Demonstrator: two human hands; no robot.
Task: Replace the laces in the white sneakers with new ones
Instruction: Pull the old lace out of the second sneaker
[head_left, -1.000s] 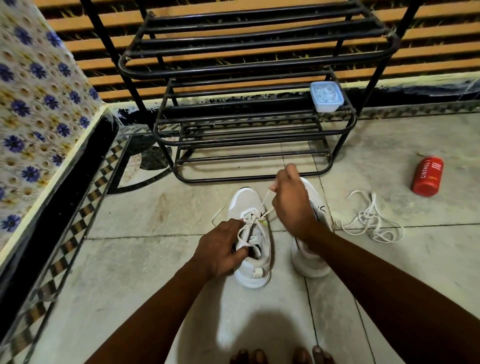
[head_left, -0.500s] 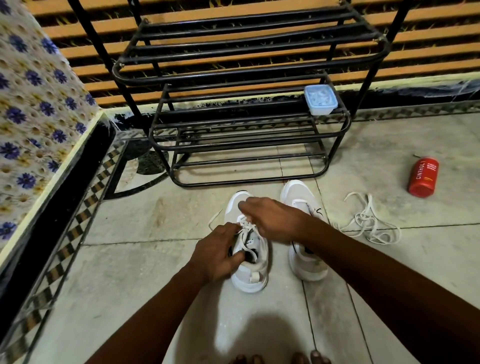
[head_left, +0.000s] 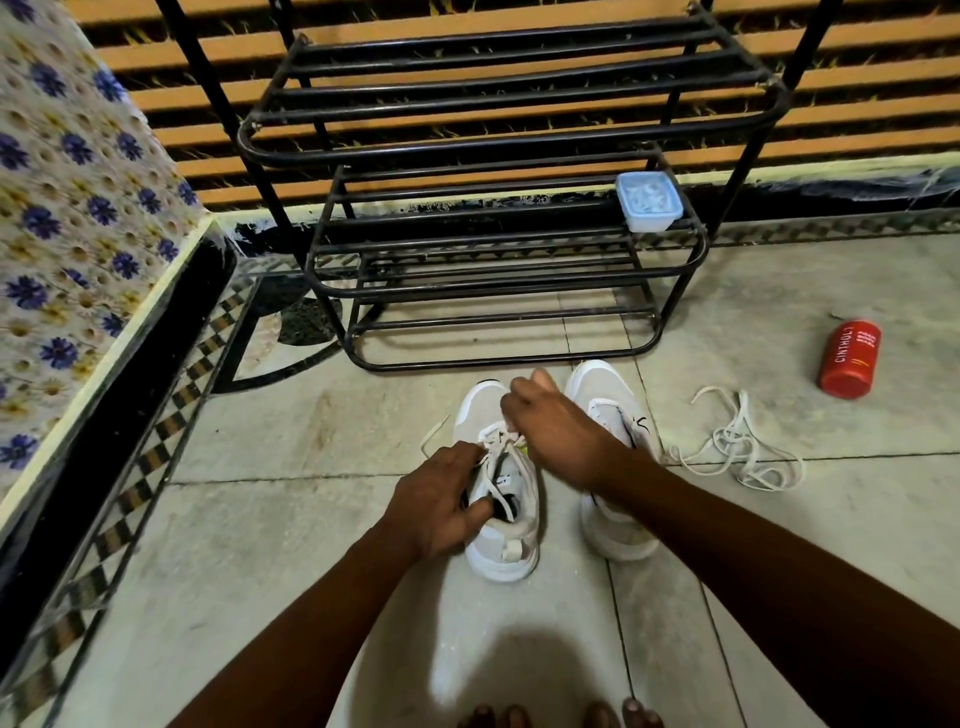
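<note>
Right hand (head_left: 558, 434) lowered, pinching lace (head_left: 496, 441) at sneaker (head_left: 506, 478)

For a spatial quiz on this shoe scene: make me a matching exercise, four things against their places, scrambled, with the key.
Things:
1. red bottle
2. blue-lidded box
3. loose lace
4. left hand

Places:
A. on the shoe rack, right end of a shelf
B. gripping the left sneaker at its opening
C. lying on the floor at far right
D. heaped on the floor right of the right sneaker

Pairs: 1-C, 2-A, 3-D, 4-B
</note>
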